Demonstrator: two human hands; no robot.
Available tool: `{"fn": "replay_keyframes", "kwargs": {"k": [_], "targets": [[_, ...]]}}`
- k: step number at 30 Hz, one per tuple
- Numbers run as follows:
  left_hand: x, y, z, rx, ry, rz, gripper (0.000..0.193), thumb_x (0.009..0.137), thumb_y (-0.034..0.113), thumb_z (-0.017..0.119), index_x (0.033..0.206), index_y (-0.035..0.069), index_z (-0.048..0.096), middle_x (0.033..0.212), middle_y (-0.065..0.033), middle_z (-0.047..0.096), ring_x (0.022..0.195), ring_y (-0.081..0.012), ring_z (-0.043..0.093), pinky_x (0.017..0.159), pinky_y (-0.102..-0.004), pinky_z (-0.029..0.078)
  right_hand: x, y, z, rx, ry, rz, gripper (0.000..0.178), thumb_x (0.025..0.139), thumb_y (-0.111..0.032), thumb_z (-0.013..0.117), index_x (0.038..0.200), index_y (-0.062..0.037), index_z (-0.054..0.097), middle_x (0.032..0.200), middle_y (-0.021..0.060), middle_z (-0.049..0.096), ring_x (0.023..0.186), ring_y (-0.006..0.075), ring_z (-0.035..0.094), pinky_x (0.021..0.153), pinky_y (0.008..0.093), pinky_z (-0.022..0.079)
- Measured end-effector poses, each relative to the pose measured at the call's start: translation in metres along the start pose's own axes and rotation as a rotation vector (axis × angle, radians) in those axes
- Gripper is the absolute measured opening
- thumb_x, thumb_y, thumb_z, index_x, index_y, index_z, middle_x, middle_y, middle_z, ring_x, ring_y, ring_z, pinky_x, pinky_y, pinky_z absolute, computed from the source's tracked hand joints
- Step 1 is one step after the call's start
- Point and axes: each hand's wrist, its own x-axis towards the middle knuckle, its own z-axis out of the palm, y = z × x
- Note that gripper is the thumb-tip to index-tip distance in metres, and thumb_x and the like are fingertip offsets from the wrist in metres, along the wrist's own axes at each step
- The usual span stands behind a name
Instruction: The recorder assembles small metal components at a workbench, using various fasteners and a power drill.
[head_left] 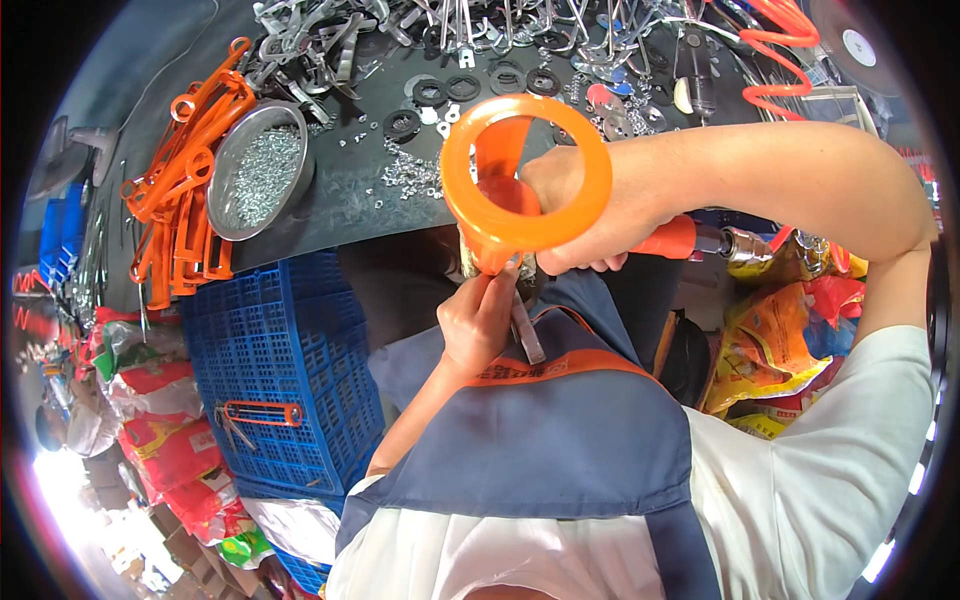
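An orange frame with a large round ring [455, 170] at its top stands in front of me, over the table's near edge. My left hand [475, 318] is closed, its fingers pinching the lower end of that frame. A flat metal bar [527, 330] juts out just beside those fingertips. My right hand [590, 235] is wrapped round an air screwdriver with an orange-red grip [668, 238], and its metal hose fitting [745, 246] points to the right. The ring partly covers this hand, and the tool's tip is hidden behind the orange frame.
A metal bowl of small screws [262, 170] sits at the table's left, beside stacked orange frames [170, 200]. Metal levers [320, 50], black washers [430, 93] and loose nuts [410, 178] lie farther back. A blue crate [285, 350] stands below left; a coiled orange hose [780, 60] hangs at right.
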Motion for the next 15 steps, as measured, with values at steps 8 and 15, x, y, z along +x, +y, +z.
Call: {"fn": "replay_keyframes", "kwargs": {"k": [8,15], "targets": [[0.007,0.002,0.000,0.012,0.050,0.017,0.017,0.076,0.002,0.066,0.093,0.005,0.064,0.062,-0.0069,0.052,0.052,-0.0236,0.055,0.045,-0.0328,0.044,-0.010,0.007,0.015,-0.065,0.173,0.217,0.035,0.078,-0.009,0.053,0.111,0.0024,0.056,0.075,0.0100,0.061,0.060,0.0170,0.063,0.055,0.0281,0.054],[-0.027,-0.030,-0.042,-1.218,0.211,-0.932,0.025,0.092,0.012,0.052,0.111,-0.004,0.055,0.082,-0.0060,0.058,0.058,-0.0131,0.050,0.055,-0.0185,0.042,-0.083,0.066,0.078,0.543,0.438,-0.091,0.040,0.082,-0.009,0.062,0.118,0.0017,0.050,0.088,0.0128,0.062,0.075,0.0191,0.065,0.052,0.0304,0.056]]}}
